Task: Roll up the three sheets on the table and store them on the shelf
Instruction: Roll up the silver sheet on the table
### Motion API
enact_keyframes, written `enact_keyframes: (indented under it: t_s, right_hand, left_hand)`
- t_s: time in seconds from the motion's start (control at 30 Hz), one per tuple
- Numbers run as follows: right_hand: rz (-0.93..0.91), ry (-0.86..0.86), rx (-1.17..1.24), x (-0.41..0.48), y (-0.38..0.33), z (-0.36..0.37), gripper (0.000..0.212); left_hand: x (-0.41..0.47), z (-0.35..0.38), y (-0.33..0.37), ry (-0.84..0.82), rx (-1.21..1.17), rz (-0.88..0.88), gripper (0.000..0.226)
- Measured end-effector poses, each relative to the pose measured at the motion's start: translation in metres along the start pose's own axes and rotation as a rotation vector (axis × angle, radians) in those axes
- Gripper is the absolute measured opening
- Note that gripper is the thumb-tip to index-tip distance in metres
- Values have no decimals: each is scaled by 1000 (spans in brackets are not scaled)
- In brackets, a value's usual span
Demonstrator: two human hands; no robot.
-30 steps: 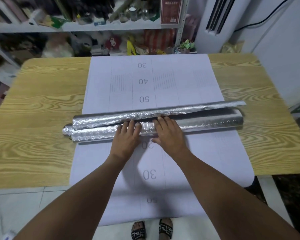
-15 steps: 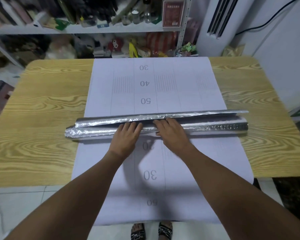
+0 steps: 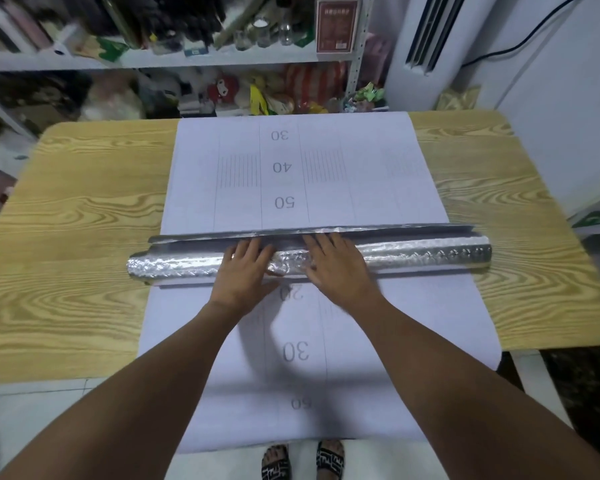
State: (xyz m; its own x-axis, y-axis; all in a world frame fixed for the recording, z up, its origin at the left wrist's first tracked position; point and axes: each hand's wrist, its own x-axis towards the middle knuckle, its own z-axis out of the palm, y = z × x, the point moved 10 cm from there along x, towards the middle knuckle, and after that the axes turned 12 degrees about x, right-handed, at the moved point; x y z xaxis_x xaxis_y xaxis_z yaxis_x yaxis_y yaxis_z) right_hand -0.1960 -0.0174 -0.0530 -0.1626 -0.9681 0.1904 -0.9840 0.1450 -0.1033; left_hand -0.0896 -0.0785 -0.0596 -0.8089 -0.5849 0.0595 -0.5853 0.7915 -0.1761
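Wood-grain table (image 3: 84, 244), white numbered sheet (image 3: 326, 174) draped across it, silver foil roll (image 3: 413, 259) lying crosswise, left hand (image 3: 245, 271) and right hand (image 3: 336, 268) flat on it, fingers spread

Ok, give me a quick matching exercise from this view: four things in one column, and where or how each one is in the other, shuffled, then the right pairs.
Things:
1. silver sheet
2. white printed sheet
3. red box
4. sandals

Places or states:
A. lying flat, its near end hanging over the table edge
B. on the floor at the bottom of the view
C. nearly rolled up, under the left hand and right hand
D. standing on the shelf behind the table

Pairs: 1-C, 2-A, 3-D, 4-B
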Motion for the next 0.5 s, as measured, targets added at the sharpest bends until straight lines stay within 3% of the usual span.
enact_keyframes:
  t_s: [0.17, 0.4, 0.5]
  right_hand:
    - [8, -111, 61, 4, -1, 9, 69]
    - [-31, -228, 95, 23, -1, 8, 42]
    - [-53, -272, 169, 29, 2, 7, 42]
  left_hand:
    - [6, 1, -2, -50, 5, 28, 62]
    - [16, 2, -13, -153, -197, -2, 59]
    - [16, -2, -16, -157, -253, 10, 47]
